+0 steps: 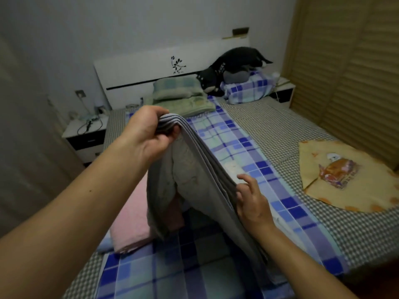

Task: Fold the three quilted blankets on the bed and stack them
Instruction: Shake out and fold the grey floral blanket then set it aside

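A grey quilted blanket [194,182], folded into several layers, hangs above the bed. My left hand [149,132] is shut on its upper folded corner, raised over the bed's middle. My right hand [250,199] pinches the lower part of the same layered edge, fingers partly spread. Under and left of the grey one a folded pink blanket [129,216] lies on the bed, partly hidden. A yellow blanket [345,175] with a printed picture lies spread out at the right.
The bed [280,130] carries a blue plaid sheet [237,147] over a grey checked cover. Green pillows [181,93], a plaid pillow and a black plush toy [233,65] sit by the headboard. A nightstand [86,134] stands left, a wooden wardrobe [349,72] right.
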